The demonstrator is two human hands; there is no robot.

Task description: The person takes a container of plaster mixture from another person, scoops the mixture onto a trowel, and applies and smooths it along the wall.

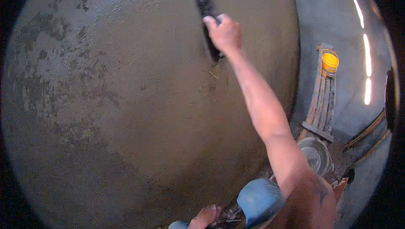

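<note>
A long black plastering float (204, 1) lies against a wide surface of damp grey-brown plaster (160, 115), near the top of the view. My right hand (225, 34) is closed around its handle, the arm stretched far out from the lower right. The float is tilted and slightly blurred. At the bottom edge, my left hand (204, 216) shows only in part, low by some dark clutter; its fingers are too dim to read. Rounded blue cloth (259, 199) covers part of the view between the left hand and my right shoulder.
To the right, a wooden plank bench (322, 102) carries a yellow bucket (330, 63). A pale round basin (314, 155) stands by its near end. Long wooden pieces (367, 130) lie farther right. Darker, rougher patches (55, 56) mark the plaster at left.
</note>
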